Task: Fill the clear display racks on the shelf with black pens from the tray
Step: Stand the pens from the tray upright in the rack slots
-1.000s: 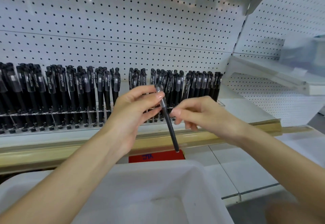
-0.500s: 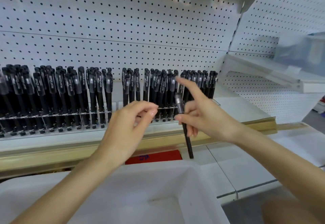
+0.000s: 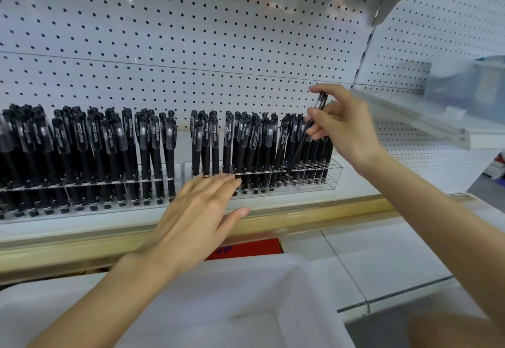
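One pen (image 3: 319,103), pinched by the right hand (image 3: 347,126), is aimed into the clear rack (image 3: 334,175); left hand (image 3: 196,219) is spread empty before it. Free slot must be hit.

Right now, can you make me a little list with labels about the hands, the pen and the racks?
right hand: pinches one black pen, tilted, lower end down among the standing pens
left hand: flat, fingers straight, tips at the front edge of the right rack
right rack: clear, rows of pens upright
left rack: clear, packed with upright pens
tray: white, below both hands
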A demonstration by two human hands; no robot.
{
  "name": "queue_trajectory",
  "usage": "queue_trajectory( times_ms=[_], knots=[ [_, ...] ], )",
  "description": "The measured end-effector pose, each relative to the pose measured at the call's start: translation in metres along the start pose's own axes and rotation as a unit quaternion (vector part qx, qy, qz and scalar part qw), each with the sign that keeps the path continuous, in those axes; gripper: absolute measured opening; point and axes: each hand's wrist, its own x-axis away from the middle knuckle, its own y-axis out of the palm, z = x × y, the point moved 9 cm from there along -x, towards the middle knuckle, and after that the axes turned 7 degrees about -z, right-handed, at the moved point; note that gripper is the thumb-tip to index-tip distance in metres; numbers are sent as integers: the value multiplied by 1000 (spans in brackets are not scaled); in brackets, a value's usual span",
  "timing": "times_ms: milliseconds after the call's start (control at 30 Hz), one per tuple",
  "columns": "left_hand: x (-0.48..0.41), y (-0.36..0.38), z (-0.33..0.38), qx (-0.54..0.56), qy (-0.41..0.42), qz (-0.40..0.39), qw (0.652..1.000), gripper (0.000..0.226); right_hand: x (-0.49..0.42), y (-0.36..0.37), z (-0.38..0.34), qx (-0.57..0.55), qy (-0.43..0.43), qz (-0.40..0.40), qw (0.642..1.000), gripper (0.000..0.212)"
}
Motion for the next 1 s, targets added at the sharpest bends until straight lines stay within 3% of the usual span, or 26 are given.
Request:
queue_trajectory(
  times_ms=[233,433,533,600,833,1000],
  knots=[
    [2,2,-7,12,6,5,1000,76,1,0,8,34,-6,55,998,36],
    [1,2,-9,5,4,-11,1000,72,3,25,22,118,20,-44,992,49],
    [1,4,-11,-18,2,-22,1000,66,5,34,11,283,-27,-80,955,49],
    [0,6,-10,-39,3,-33,999,62,7,41,13,329,-32,-113,937,58],
    [0,6,-11,-44,12,-63,997,64,11,42,16,270,13,-126,955,62],
    [9,1,-8,-67,19,-71,995,61,17,45,6,286,30,-165,943,65]
  ],
)
